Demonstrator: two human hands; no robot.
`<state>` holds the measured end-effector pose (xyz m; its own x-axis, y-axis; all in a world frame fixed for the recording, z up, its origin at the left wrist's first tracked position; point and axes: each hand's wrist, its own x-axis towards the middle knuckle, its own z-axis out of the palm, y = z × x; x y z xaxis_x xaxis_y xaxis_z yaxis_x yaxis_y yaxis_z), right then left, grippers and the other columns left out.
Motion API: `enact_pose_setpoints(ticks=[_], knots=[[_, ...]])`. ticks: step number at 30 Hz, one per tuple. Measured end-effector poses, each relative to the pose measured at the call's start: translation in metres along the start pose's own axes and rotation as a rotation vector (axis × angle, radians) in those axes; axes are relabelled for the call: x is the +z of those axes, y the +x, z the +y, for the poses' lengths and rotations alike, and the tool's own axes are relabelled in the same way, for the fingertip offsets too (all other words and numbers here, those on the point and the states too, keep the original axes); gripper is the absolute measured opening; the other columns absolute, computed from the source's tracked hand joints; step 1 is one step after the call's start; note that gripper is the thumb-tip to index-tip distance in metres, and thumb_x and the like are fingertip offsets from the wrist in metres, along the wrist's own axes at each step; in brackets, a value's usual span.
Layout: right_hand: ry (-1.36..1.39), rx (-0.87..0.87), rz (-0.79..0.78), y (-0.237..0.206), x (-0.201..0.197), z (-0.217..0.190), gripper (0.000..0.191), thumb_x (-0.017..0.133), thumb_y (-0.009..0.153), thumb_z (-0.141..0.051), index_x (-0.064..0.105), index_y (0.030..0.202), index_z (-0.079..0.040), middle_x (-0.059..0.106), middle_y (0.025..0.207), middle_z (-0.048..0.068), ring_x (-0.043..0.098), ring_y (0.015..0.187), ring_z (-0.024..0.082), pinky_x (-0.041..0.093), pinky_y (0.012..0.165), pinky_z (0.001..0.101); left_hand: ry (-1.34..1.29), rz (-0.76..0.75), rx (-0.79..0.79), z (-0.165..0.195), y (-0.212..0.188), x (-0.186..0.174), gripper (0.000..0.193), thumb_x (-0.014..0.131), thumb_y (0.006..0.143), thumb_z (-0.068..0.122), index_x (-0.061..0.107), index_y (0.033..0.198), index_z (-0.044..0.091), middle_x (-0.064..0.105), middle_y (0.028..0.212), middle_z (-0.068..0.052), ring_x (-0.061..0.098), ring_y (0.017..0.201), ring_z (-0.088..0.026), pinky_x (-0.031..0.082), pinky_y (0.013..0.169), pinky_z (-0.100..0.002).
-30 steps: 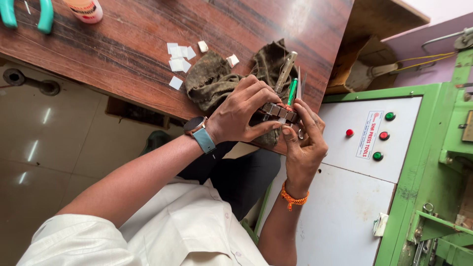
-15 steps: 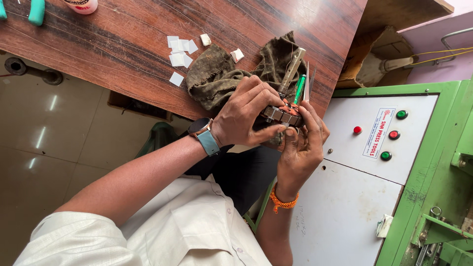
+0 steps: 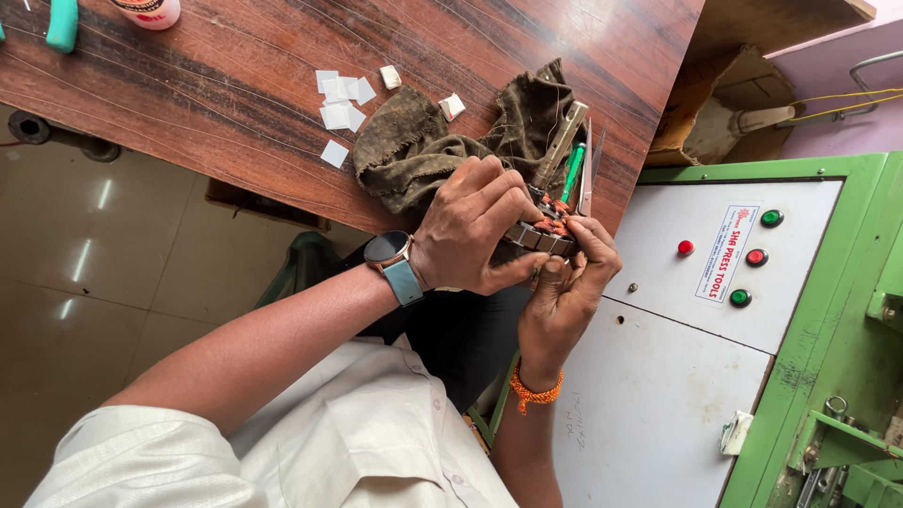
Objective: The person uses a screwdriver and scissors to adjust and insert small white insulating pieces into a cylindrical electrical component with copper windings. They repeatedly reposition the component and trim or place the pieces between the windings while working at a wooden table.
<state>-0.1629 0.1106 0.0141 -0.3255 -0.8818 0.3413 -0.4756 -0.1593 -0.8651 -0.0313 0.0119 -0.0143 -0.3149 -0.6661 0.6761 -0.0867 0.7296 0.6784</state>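
Holding steady since moments ago: both hands stay clamped on small motor stator (image 3: 544, 229) with copper windings, at near edge of wooden surface (image 3: 235, 85). Left hand (image 3: 475, 226) grip closed over top; right hand (image 3: 564, 282) grip closed beneath. Work unchanged, ongoing. Dirty cloth (image 3: 423, 150) touching behind; green-handled tool (image 3: 572, 171) just beside. Green cabinet (image 3: 734, 376) crowds right; open room left.

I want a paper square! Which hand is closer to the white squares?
Left. The left hand is by the dark cloth next to the white paper squares; the right hand is farther, beyond it.
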Motion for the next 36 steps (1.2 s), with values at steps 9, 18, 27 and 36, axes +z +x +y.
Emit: enact_pose_setpoints(ticks=[9, 18, 27, 36], knots=[[0.002, 0.075, 0.082, 0.010, 0.004, -0.012, 0.035, 0.058, 0.112, -0.021, 0.053, 0.139, 0.000, 0.048, 0.147, 0.012, 0.057, 0.123, 0.017, 0.053, 0.103, 0.0346, -0.029, -0.027, 0.012, -0.008, 0.005, -0.001, 0.043, 0.078, 0.095, 0.042, 0.060, 0.120, 0.012, 0.060, 0.112, -0.007, 0.055, 0.104, -0.028, 0.048, 0.097, -0.044], [-0.109, 0.110, 0.060, 0.009, 0.000, -0.023, 0.036, 0.049, 0.114, -0.011, 0.055, 0.149, -0.005, 0.050, 0.145, 0.010, 0.056, 0.129, 0.016, 0.054, 0.109, 0.0320, 0.230, 0.055, -0.037, -0.009, 0.004, -0.002, 0.070, 0.079, 0.084, 0.058, 0.054, 0.137, 0.019, 0.051, 0.128, -0.002, 0.051, 0.116, -0.024, 0.046, 0.099, -0.045], [-0.146, 0.258, 0.046, -0.003, 0.009, -0.012, 0.042, 0.053, 0.110, -0.015, 0.050, 0.150, -0.003, 0.065, 0.121, 0.008, 0.058, 0.091, 0.010, 0.051, 0.080, 0.0254, -0.137, 0.106, -0.293, 0.013, 0.006, 0.001, 0.080, 0.079, 0.092, 0.048, 0.041, 0.156, 0.020, 0.042, 0.148, -0.012, 0.044, 0.143, -0.031, 0.043, 0.122, -0.044], [0.138, 0.197, 0.457, -0.010, -0.041, 0.004, 0.023, 0.046, 0.113, -0.009, 0.066, 0.119, 0.001, 0.070, 0.085, 0.012, 0.063, 0.066, 0.015, 0.052, 0.062, 0.0257, -0.290, 0.146, -0.823, 0.031, 0.016, 0.002, 0.081, 0.066, 0.097, 0.010, 0.023, 0.163, 0.028, 0.055, 0.136, -0.017, 0.068, 0.111, -0.030, 0.059, 0.098, -0.041]])
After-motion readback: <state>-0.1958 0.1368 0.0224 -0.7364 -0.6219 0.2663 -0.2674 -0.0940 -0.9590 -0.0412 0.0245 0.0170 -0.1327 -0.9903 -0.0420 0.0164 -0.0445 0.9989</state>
